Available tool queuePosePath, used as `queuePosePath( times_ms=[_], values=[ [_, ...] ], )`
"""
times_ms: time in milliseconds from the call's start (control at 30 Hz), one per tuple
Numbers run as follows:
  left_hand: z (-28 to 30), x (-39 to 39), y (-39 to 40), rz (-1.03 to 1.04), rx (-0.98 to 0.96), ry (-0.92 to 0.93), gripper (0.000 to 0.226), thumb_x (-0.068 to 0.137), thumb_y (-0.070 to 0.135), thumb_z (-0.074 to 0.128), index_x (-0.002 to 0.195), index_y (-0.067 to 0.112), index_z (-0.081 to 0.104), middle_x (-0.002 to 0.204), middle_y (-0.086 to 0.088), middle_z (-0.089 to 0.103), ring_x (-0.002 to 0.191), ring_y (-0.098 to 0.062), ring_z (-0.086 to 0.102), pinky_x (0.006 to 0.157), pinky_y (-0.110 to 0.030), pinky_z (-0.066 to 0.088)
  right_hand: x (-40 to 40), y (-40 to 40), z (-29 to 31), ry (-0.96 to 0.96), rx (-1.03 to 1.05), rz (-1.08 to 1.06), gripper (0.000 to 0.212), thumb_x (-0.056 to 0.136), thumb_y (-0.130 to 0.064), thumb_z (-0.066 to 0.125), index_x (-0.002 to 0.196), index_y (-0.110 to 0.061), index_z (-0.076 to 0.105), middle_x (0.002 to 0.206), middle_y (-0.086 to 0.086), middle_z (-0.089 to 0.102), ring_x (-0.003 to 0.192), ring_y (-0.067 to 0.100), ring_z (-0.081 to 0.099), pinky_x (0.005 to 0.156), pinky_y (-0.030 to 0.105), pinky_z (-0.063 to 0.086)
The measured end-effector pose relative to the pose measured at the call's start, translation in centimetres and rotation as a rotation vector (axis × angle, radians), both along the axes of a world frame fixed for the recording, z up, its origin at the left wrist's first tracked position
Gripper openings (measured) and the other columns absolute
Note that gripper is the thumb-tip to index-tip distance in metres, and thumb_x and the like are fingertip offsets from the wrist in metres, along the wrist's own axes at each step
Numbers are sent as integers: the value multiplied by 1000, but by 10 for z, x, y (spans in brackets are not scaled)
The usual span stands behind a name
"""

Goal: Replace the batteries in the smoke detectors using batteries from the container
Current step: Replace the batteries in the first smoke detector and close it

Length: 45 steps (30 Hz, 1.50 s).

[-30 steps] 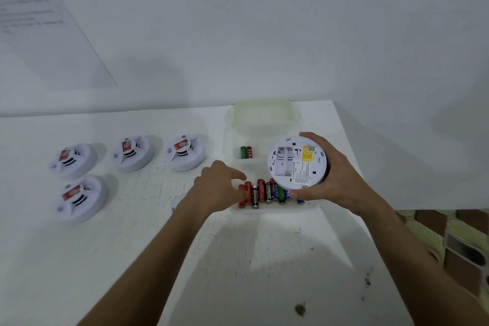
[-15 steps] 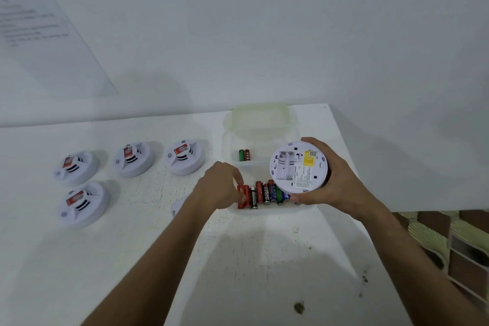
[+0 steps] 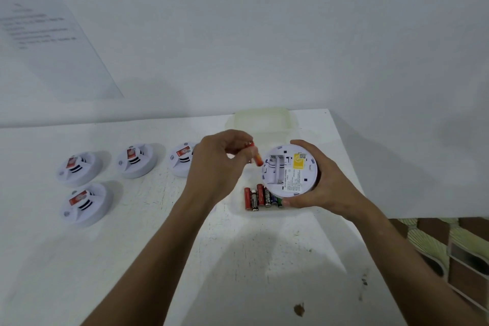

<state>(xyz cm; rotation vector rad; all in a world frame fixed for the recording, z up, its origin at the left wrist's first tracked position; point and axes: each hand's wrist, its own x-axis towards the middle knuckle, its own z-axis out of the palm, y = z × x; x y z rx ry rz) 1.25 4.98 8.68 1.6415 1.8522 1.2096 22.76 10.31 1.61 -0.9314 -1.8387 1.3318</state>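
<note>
Pinching a red battery (image 3: 256, 156), your left hand (image 3: 217, 167) hovers just left of the detector (image 3: 289, 170); your right hand (image 3: 321, 182) grips that detector, back up, over the container (image 3: 264, 124). Batteries (image 3: 260, 197) lie inside. Four detectors (image 3: 79, 185) sit left on the surface (image 3: 132, 246).

Your two bare arms in the head view, no robot hardware.

Both forearms came in from the bottom edge bare up to the frame limit, no sleeve or cuff visible on either. Your left hand (image 3: 215, 167) and right hand (image 3: 325, 188) had no gloves, rings, watch, strap or wristband on them. Wrists were slim, forearms long and lean, knuckles stood out on the left. Nails looked short where they showed; too blurred to tell more. No markings or tape that I could make out.
</note>
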Motion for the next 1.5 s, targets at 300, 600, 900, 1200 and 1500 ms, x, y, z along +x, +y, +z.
queuePosePath(
  times_ms=[300, 600, 900, 1200, 1500],
  values=[
    [-35, 15, -13, -79, 288, 238, 10, 80, 15, 78, 89, 18, 75, 88, 21, 67, 85, 3, 61, 75, -17, 51, -9, 1, -2, 28, 4, -21, 97, 54, 5, 93, 137, -20, 47, 122, -10, 65, 113, 7, 62, 87, 21, 53],
    [-56, 11, -16, -86, 338, 325, 17, 75, 16, 81, 92, 12, 78, 91, 0, 76, 85, -6, 67, 82, -14, 51, -10, 7, -4, 1, 19, -30, 98, 56, -4, 94, 139, -22, 46, 127, -10, 62, 116, 5, 59, 93, 19, 52],
    [-41, 12, -12, -75, 9, 44, 24, 75, 32, 81, 95, 31, 67, 99, 17, 64, 89, 7, 59, 69, -5, 44, -8, 8, -1, 21, 13, 13, 94, 56, -1, 93, 136, -21, 49, 120, -12, 64, 113, 10, 61, 81, 20, 55],
    [-29, -2, -2, -184, -400, -421, 86, 67, 27, 87, 138, 36, 40, 98, 1, 74, 88, -9, 72, 74, -22, 52, -8, 8, 4, 5, -1, 66, 95, 51, -8, 92, 135, -24, 50, 117, -18, 64, 112, 9, 61, 87, 25, 55],
    [-32, 5, 10, -152, -420, -552, 66, 70, 13, 86, 126, 27, 53, 99, -10, 72, 87, -20, 73, 76, -33, 61, -2, 13, 8, 5, 22, 69, 96, 50, -9, 93, 135, -23, 50, 121, -15, 63, 115, 11, 60, 88, 25, 56]
  ],
)
